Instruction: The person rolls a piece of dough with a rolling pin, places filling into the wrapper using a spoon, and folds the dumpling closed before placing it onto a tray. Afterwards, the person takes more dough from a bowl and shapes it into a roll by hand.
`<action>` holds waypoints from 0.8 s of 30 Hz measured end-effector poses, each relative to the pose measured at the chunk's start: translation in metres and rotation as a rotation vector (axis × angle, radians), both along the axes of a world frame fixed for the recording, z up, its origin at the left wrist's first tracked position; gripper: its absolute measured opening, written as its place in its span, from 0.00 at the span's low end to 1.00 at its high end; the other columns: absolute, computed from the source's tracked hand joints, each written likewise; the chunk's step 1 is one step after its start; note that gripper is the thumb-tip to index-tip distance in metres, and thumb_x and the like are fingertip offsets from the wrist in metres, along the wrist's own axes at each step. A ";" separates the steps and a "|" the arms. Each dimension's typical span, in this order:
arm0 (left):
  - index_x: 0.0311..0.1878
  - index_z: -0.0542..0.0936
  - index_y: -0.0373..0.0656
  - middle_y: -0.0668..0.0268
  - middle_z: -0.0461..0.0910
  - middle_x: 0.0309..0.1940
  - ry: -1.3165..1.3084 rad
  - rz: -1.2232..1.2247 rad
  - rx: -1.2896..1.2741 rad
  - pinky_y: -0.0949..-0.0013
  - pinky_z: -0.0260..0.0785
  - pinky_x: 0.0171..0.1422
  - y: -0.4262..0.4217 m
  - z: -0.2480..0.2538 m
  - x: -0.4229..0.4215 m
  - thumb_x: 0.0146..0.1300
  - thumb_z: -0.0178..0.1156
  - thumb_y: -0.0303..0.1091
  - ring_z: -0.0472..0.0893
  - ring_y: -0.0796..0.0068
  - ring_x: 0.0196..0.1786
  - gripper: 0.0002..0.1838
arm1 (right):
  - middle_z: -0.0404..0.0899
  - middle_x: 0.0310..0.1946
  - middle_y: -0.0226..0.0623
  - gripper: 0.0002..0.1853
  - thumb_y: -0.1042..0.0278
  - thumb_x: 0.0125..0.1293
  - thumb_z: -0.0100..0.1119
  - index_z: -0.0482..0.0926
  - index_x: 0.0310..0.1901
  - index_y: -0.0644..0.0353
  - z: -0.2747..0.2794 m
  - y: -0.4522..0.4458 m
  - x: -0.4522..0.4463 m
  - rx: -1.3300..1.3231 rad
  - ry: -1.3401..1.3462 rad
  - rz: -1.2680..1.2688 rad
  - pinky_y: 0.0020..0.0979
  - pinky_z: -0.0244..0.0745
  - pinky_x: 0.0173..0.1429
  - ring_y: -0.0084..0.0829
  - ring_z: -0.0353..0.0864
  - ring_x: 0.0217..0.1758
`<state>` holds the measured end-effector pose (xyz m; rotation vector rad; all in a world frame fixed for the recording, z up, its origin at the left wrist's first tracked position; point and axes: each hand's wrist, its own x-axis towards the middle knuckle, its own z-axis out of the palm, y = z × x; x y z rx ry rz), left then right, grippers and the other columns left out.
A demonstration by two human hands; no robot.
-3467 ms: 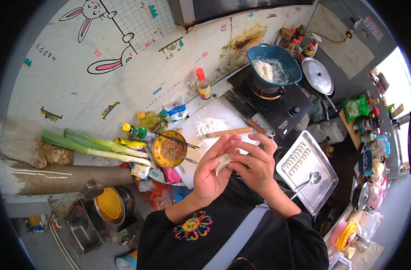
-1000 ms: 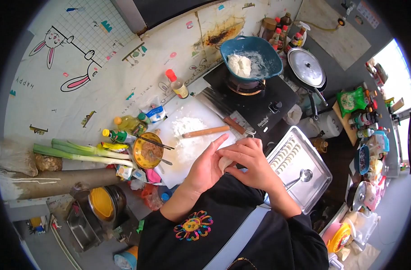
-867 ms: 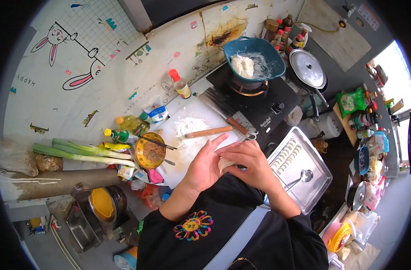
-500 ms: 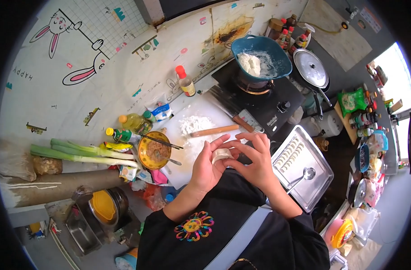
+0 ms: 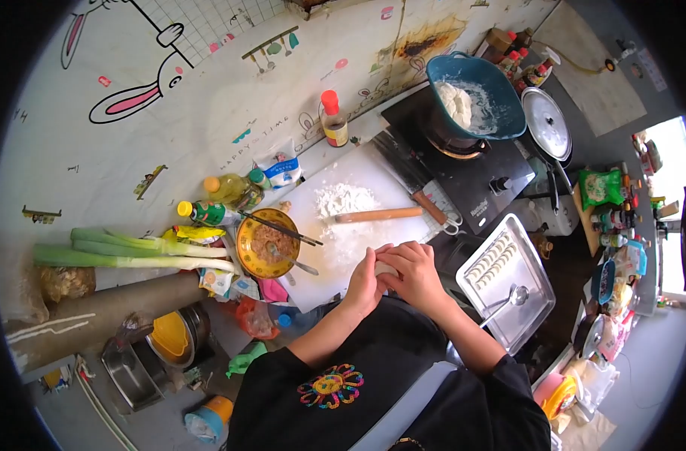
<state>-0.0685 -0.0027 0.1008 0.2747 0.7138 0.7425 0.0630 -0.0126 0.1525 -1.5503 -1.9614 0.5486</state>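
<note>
My left hand [image 5: 364,284] and my right hand [image 5: 416,275] are closed together around a pale dumpling [image 5: 386,268], mostly covered by my fingers. They hover at the near edge of the white cutting board [image 5: 317,289]. Beyond them a wooden rolling pin [image 5: 380,215] lies on the board beside a heap of flour [image 5: 346,199]. Left of my hands stands a yellow bowl [image 5: 244,244] of minced filling, with chopsticks [image 5: 283,227] and a spoon [image 5: 305,267] in it. To the right, a metal tray [image 5: 534,319] carries rows of dumplings [image 5: 492,261] and a ladle [image 5: 517,295].
A teal basin [image 5: 501,98] with dough sits on the gas stove [image 5: 482,184]. A cleaver [image 5: 399,165] lies along the board's far edge. Green onions [image 5: 140,259] and bottles [image 5: 234,192] stand at the left. A lidded pan [image 5: 546,124] is at the back right.
My hands have closed in around the dumpling, which showed more plainly before. The view has shifted, so the wall and counter things sit differently in the picture.
</note>
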 end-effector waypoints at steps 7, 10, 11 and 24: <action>0.62 0.67 0.40 0.61 0.73 0.54 0.089 -0.020 -0.201 0.65 0.71 0.56 0.013 -0.067 -0.010 0.73 0.33 0.56 0.76 0.70 0.53 0.30 | 0.80 0.36 0.30 0.17 0.67 0.46 0.67 0.82 0.42 0.53 -0.071 0.015 -0.005 -0.205 0.099 -0.043 0.37 0.68 0.46 0.35 0.78 0.42; 0.60 0.68 0.40 0.61 0.74 0.53 0.371 -0.032 -0.064 0.65 0.71 0.55 0.017 -0.106 -0.014 0.74 0.36 0.52 0.76 0.70 0.53 0.27 | 0.80 0.35 0.34 0.14 0.68 0.49 0.66 0.82 0.41 0.54 -0.124 0.018 -0.001 -0.197 0.177 -0.126 0.39 0.70 0.44 0.38 0.79 0.40; 0.60 0.69 0.41 0.61 0.74 0.52 0.506 -0.040 0.016 0.65 0.71 0.55 0.019 -0.116 -0.016 0.74 0.37 0.51 0.76 0.71 0.53 0.25 | 0.80 0.35 0.34 0.14 0.68 0.49 0.66 0.82 0.41 0.54 -0.136 0.020 -0.002 -0.212 0.161 -0.151 0.39 0.71 0.44 0.39 0.79 0.40; 0.48 0.75 0.43 0.64 0.72 0.46 1.522 -0.471 1.412 0.57 0.64 0.56 0.115 -0.168 -0.012 0.50 0.63 0.25 0.70 0.59 0.52 0.19 | 0.79 0.36 0.32 0.13 0.72 0.47 0.64 0.81 0.38 0.55 -0.204 0.034 -0.003 -0.167 -0.005 -0.243 0.38 0.70 0.43 0.38 0.77 0.42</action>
